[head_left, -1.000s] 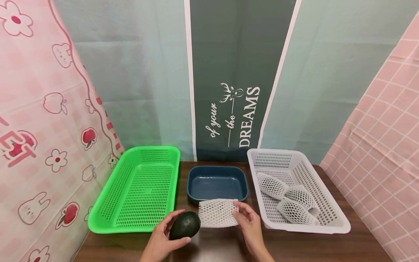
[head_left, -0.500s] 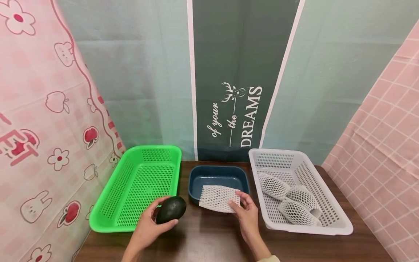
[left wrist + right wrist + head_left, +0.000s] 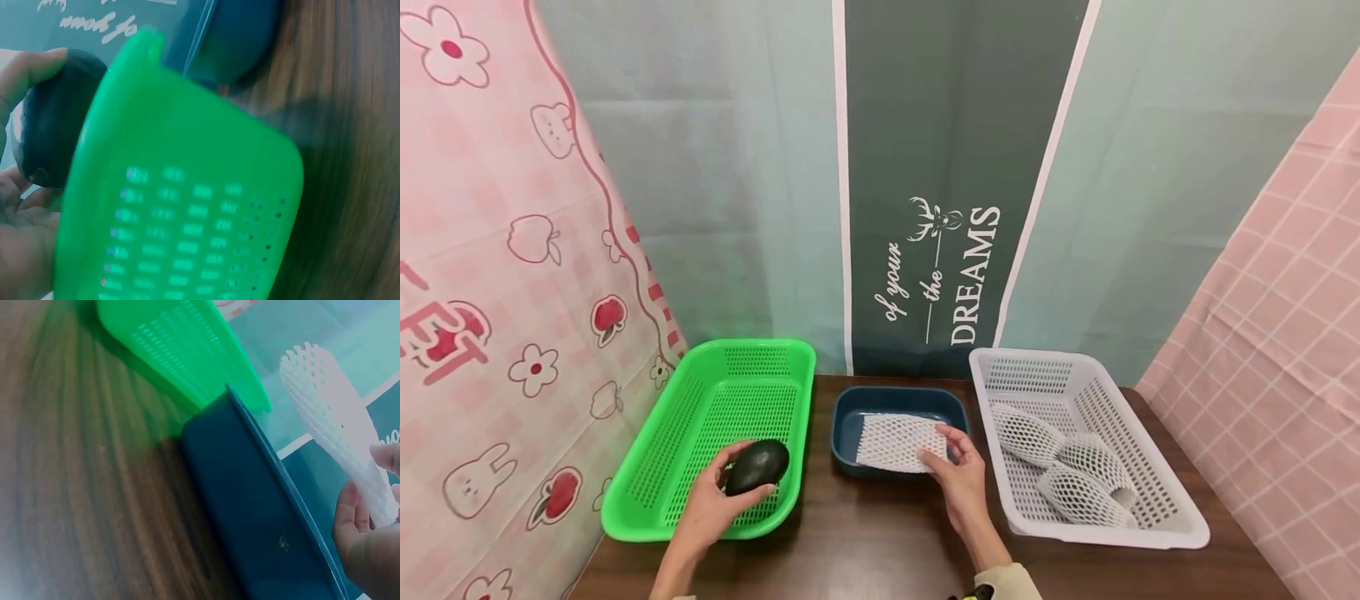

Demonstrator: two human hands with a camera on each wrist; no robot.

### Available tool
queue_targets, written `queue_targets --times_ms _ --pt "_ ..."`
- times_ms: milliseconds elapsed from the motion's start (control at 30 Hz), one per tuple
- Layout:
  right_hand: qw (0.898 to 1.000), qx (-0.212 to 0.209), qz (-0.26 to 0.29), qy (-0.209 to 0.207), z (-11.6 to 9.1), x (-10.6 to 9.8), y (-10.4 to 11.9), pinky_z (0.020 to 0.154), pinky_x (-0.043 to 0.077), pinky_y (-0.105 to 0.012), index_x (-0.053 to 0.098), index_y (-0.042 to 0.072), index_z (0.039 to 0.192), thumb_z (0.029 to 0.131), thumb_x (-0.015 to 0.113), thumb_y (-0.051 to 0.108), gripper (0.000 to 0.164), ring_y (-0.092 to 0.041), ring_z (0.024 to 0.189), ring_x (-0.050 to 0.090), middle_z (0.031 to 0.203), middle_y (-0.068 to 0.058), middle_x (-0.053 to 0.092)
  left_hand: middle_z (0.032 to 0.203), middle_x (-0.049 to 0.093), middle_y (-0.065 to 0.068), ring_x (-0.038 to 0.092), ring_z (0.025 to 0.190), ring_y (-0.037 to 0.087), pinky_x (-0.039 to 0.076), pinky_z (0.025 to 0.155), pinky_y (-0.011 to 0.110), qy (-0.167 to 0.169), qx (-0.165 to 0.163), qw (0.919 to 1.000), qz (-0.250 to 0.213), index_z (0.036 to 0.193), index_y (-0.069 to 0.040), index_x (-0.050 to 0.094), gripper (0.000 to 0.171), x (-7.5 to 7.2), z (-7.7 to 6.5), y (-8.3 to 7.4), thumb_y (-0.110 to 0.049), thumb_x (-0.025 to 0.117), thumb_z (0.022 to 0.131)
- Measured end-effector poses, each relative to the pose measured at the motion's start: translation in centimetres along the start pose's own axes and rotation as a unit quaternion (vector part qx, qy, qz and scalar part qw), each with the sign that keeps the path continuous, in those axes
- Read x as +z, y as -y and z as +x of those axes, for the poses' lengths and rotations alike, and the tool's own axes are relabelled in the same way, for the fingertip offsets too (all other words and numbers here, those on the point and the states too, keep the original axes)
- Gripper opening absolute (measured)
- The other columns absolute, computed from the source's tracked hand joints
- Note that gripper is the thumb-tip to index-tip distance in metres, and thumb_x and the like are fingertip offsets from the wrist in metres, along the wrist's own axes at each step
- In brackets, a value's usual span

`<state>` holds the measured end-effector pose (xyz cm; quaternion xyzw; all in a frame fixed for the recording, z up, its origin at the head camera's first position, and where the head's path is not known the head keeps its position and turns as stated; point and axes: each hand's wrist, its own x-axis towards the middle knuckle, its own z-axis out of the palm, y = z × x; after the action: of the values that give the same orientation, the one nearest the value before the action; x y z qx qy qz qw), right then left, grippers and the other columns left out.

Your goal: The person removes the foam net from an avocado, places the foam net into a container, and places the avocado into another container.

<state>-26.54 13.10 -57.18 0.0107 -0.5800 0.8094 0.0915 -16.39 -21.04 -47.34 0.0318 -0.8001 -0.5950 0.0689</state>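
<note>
A dark green avocado (image 3: 757,467) is gripped between the thumb and fingers of my left hand (image 3: 709,502), over the near right part of the green basket (image 3: 617,500). The left wrist view has the avocado (image 3: 59,119) partly behind the basket's wall (image 3: 206,131). My right hand (image 3: 961,477) pinches the right end of a flattened white foam net sleeve (image 3: 897,442). That sleeve hangs over the blue rectangular bin (image 3: 842,433); from the right wrist, the sleeve (image 3: 337,412) shows above the bin's rim.
On the right stands a white basket (image 3: 1165,537) with several net-wrapped fruits (image 3: 1028,433) in it. All the containers rest on a brown wooden table (image 3: 865,550). Behind hangs a green printed curtain (image 3: 760,208), with pink cloths (image 3: 1277,333) at either side.
My left hand has carried the avocado leftward, from beside the sleeve to over the green basket. My right hand has moved the net sleeve away from me, over the blue bin.
</note>
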Motion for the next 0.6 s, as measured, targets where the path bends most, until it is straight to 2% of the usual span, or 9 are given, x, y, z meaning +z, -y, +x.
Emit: queue_targets --times_ms 167,233,333,500,600 --pt "0.998 0.058 0.02 -0.014 -1.1 2.7 4.8 0.071 0.05 -0.038 0.05 0.003 0.117 0.067 0.076 0.003 0.056 -0.024 0.082 0.058 0.111 -0.018 0.049 0.115 0.049 0.008 0.051 0.09 0.025 0.046 0.065 0.034 0.005 0.009 0.9994 0.032 0.122 -0.02 0.049 0.069 -1.1 1.0 0.6 -0.019 0.082 0.061" --pt "0.996 0.084 0.035 -0.023 -1.0 3.4 5.9 0.071 0.049 -0.037 0.051 0.004 0.115 0.065 0.076 -0.001 0.056 -0.023 0.082 0.058 0.11 -0.017 0.05 0.115 0.049 0.008 0.052 0.087 0.025 0.046 0.063 0.034 0.016 0.013 0.9987 0.047 0.12 -0.02 0.05 0.069 -1.4 1.5 0.7 -0.018 0.083 0.06" --pt "0.992 0.112 0.044 -0.028 -0.3 3.8 6.4 0.072 0.049 -0.036 0.05 0.004 0.116 0.067 0.073 -0.006 0.055 -0.023 0.084 0.058 0.11 -0.017 0.05 0.114 0.049 0.009 0.054 0.083 0.024 0.045 0.063 0.035 0.047 0.012 0.9971 0.058 0.119 -0.018 0.051 0.07 -1.7 2.2 1.0 -0.015 0.084 0.057" --pt "0.991 0.126 0.045 -0.01 1.5 4.1 5.9 0.074 0.049 -0.034 0.047 0.002 0.118 0.069 0.069 -0.009 0.055 -0.023 0.086 0.057 0.108 -0.018 0.05 0.112 0.049 0.011 0.052 0.083 0.024 0.043 0.067 0.036 0.103 -0.003 0.9923 0.068 0.116 -0.013 0.052 0.071 -1.9 3.0 1.6 -0.011 0.085 0.053" --pt "0.99 0.137 0.033 -0.001 2.3 4.2 5.5 0.074 0.049 -0.035 0.047 0.002 0.118 0.069 0.069 -0.009 0.055 -0.024 0.086 0.057 0.109 -0.019 0.051 0.109 0.049 0.013 0.052 0.084 0.024 0.043 0.066 0.036 0.135 0.006 0.987 0.088 0.115 -0.01 0.053 0.07 -1.9 3.3 2.1 -0.01 0.085 0.052"
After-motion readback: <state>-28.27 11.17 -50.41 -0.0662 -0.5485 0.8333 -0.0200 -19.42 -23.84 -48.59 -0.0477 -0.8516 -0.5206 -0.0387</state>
